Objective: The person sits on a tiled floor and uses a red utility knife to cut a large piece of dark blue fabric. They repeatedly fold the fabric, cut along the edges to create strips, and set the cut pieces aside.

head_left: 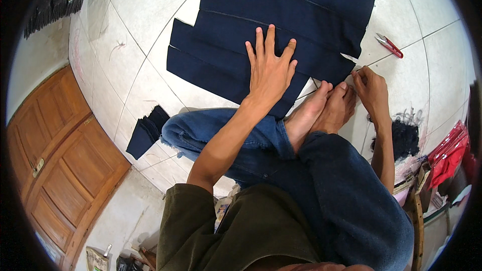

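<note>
A large piece of navy fabric (286, 0) with several parallel seam lines lies on the tiled floor. My left hand (268, 68) rests on it, fingers spread. My right hand (369, 90) is at the fabric’s lower right corner, thumb and fingertips closed on something I cannot make out, perhaps the edge or a thread. A small white sliver (349, 57) shows just above those fingertips. Red-handled thread snips (394, 48) lie to the right on the tiles. My bare feet (334, 105) are crossed just below the fabric, between my hands.
Small navy fabric pieces (145, 135) are stacked by my left knee. A dark pile of scraps (406, 140) and red plastic-wrapped items (447, 150) are at the right. A wooden door (70, 180) stands at the left. A hanging black bundle (55, 0) is at the upper left.
</note>
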